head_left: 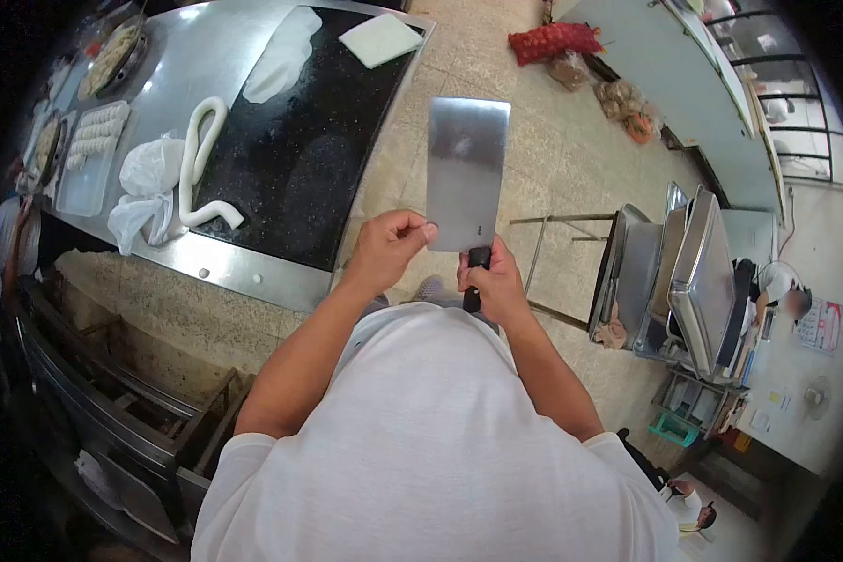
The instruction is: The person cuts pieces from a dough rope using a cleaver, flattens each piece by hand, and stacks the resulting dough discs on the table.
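Observation:
A broad steel cleaver (465, 173) stands blade-up in front of my chest, over the tiled floor. My right hand (490, 281) is closed around its black handle. The fingertips of my left hand (389, 248) pinch the lower left edge of the blade. To the left, a long white dough rope (199, 159) lies curled on the black stone worktop (309, 159). A flat sheet of dough (281, 56) and a white square block (380, 39) lie at the worktop's far end.
A white plastic bag (148, 187) and a tray of dumplings (94, 140) sit on the steel counter (244, 267) at left. Stacked metal trays (698, 281) stand on a rack at right. A red mesh sack (553, 39) lies on the floor.

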